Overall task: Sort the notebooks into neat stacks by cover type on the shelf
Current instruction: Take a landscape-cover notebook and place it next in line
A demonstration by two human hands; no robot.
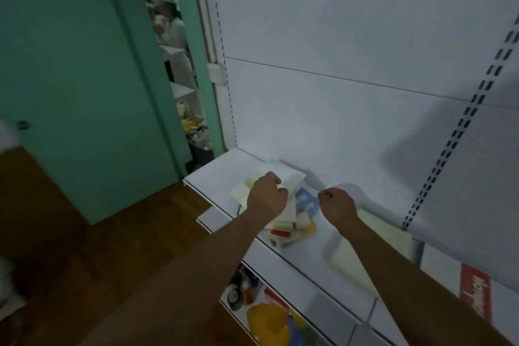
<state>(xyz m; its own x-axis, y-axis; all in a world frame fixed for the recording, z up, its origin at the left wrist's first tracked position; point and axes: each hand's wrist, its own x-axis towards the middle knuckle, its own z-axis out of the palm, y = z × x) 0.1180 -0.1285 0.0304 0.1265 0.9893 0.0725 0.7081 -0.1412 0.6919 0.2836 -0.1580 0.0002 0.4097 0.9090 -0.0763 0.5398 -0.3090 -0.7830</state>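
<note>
**Mid-sort at the white shelf**

Broadly, a white metal shelf point(224, 174) against a pale backing panel, with the whole job still mostly ahead. Toward the left end, a loose, fanned heap of small notebooks point(283, 222) in white, blue, red and yellow covers, edges askew. Further right, lying flat and apart from the heap, a larger pale cream notebook point(393, 236), partly hidden under the forearm. Next to that, a white cover with a red printed band point(474, 295).

Left hand point(266, 196) curled around the near edge of a pale, green-tinted notebook point(269, 177) on top of the heap, seemingly lifting it. Right hand point(337, 205) hovering just beside the heap, fingers curled in; whether pinching anything cannot be told.

Best done, probably, by lifting the top notebook clear rather than dragging it, reading its cover, then setting it square to the shelf edge on a matching stack, well clear of the heap.
</note>
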